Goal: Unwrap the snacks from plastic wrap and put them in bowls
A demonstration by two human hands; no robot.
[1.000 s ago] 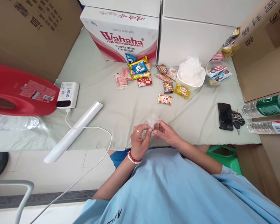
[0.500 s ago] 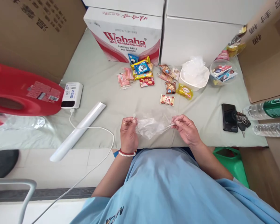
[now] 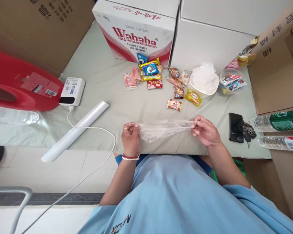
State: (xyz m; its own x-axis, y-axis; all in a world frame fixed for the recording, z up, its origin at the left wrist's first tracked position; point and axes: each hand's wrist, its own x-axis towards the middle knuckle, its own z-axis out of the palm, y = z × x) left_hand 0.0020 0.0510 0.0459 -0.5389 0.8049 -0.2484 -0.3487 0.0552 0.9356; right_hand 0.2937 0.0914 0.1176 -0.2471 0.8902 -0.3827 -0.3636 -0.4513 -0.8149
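Stretched between my two hands is a clear plastic bag, pulled long and narrow above the near edge of the table. My left hand pinches its left end, with a red and white bracelet at the wrist. At the other end, my right hand grips the bag between thumb and fingers. Beyond the bag lie a cream snack packet, a brown one and a yellow one. Farther left sits a pile of wrapped snacks, with pink packets beside it.
A white bowl holds crumpled clear plastic; a clear tub holds packets. Phone, keys and bottles lie right. Left are a red jug, power bank, cable and white tube. Boxes line the back.
My right hand has moved right, away from my left, and the bag has gone from loose and spread out to drawn long and narrow. The view has shifted slightly.
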